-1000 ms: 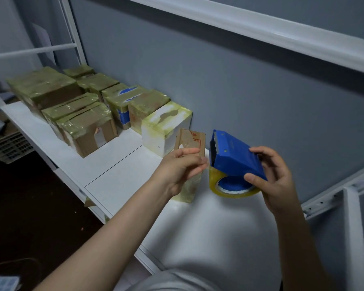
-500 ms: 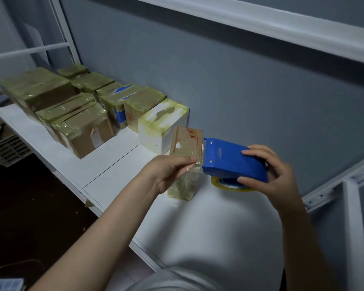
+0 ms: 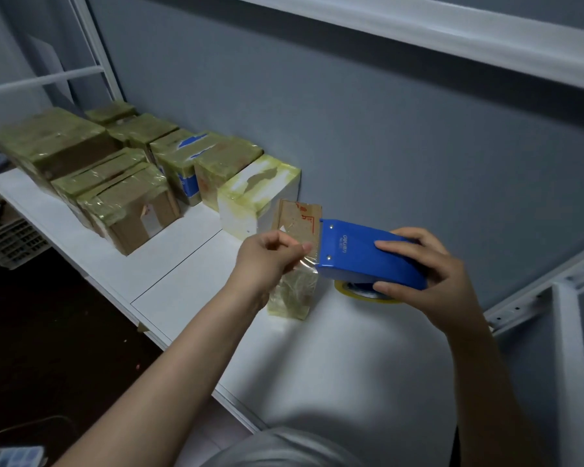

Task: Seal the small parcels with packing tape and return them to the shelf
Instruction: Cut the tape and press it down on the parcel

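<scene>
On a white shelf [image 3: 317, 348], the left grip [image 3: 267, 256] pinched clear tape [image 3: 305, 263] before a small upright parcel [image 3: 294, 298]; the right grip [image 3: 429, 274] held a blue dispenser [image 3: 361, 254].

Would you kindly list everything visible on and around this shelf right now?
shelf: one, white, against the grey wall
tape dispenser: one, blue, held over the shelf
tape roll: one, yellowish, under the tape dispenser
small parcel: one, brown, upright beside the tape dispenser
taped parcels: about eight, mostly brown, leftward along the wall
crate: one, pale, floor at far left
left hand: pinches the tape strip
right hand: grips the tape dispenser
</scene>
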